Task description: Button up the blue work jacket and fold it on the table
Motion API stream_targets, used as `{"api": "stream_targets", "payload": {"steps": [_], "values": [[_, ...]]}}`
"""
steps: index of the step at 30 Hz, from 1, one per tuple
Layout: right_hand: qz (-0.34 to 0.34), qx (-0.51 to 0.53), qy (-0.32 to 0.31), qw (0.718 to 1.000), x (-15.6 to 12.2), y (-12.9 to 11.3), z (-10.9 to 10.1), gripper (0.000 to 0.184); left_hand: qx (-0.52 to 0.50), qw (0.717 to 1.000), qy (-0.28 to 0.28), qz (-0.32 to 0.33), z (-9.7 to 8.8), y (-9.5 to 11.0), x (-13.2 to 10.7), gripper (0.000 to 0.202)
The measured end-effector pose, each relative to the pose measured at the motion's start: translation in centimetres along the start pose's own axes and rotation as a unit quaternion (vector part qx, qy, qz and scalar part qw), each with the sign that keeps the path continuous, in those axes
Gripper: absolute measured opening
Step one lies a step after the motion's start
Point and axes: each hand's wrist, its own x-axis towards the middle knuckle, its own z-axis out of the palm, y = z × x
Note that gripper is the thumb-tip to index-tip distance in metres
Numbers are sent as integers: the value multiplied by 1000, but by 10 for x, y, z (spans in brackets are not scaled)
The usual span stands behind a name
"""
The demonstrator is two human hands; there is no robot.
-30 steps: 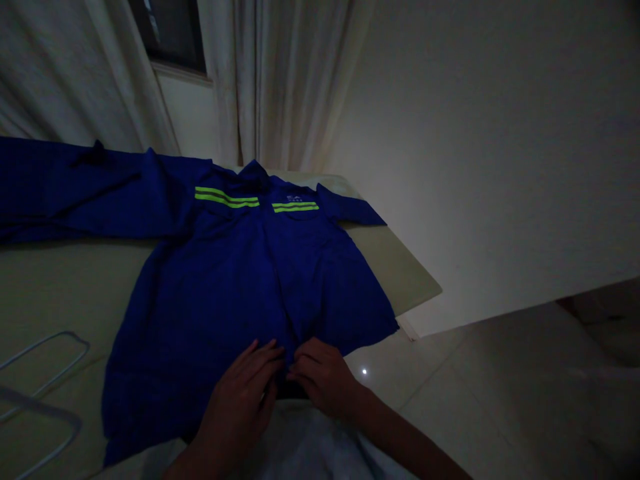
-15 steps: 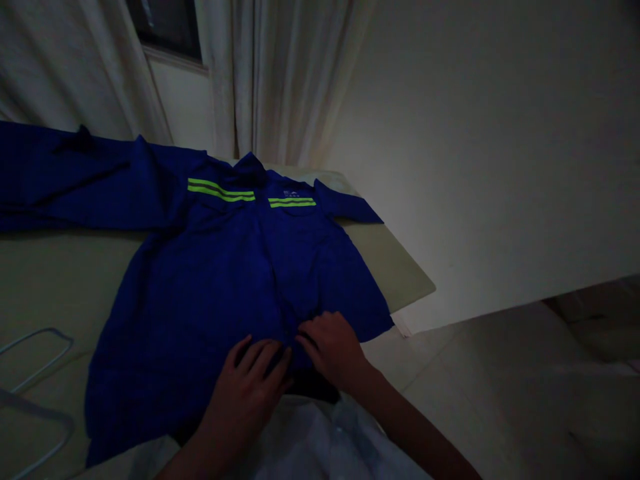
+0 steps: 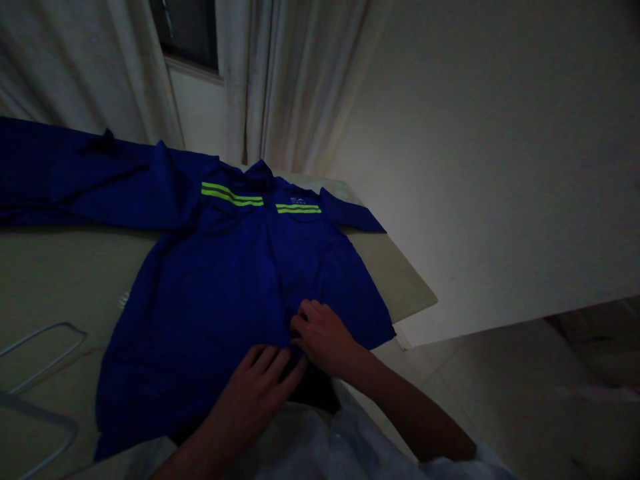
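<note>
Dark blue long-sleeved work shirt [image 3: 225,280] with neon yellow-green chest stripes lies spread front-up on pale tabletop [image 3: 395,280], one sleeve stretched far left. Left hand [image 3: 260,387] flat near hem, fingers [image 3: 274,362] extended. Right hand [image 3: 323,337] just beside it on front opening, fingers curled; grip unclear. Pale wire hangers [image 3: 80,333] at left edge. White curtains [image 3: 290,87] behind.

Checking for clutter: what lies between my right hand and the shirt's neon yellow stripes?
Only the wrinkled front of the blue long-sleeved work shirt; nothing rests on it, head view shows.
</note>
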Motion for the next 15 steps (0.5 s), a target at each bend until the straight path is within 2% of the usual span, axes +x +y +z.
{"api": "stream_targets", "payload": {"steps": [2,4,8,11,13,15], "values": [[-4,8,0,1000,2,1,-1,22,3,1000,0,14,0,-1,2,58],[-7,20,-6,1000,4,2,-2,22,-4,1000,16,18,2,-2,1,47],[-1,81,9,997,1,3,-5,26,-16,996,86,4,4,-1,-6,27],[49,140,75,986,-14,1,-2,28,-9,991,131,8,0,1,-11,35],[98,186,120,970,-30,-3,2,34,-15,989,149,6,-4,2,-12,38],[141,250,137,948,-46,-10,9,41,-29,987,161,-2,-7,2,-13,37]]}}
